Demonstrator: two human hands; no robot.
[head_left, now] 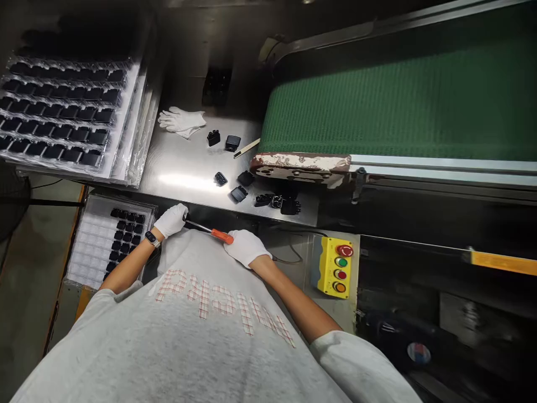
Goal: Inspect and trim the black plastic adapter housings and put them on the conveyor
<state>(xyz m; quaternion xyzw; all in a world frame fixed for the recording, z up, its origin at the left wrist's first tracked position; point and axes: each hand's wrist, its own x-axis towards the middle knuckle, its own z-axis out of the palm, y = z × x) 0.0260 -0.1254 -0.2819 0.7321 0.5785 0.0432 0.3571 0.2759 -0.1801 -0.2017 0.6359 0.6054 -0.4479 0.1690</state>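
Both my hands wear white gloves and sit close to my body, just below the near edge of the steel table [184,173]. My right hand [245,246] is closed round the orange handle of a screwdriver [221,236]. Its metal shaft runs left to my left hand [172,220], which is closed at the tip on something small and dark I cannot make out. Several small black plastic parts [239,193] lie loose on the table just beyond my hands.
A green conveyor belt [398,106] runs off to the right. Stacked trays of black parts [62,117] lie at the left; a partly filled clear tray [100,240] sits lower left. Spare white gloves [182,121] rest on the table. A yellow button box [335,267] hangs at right.
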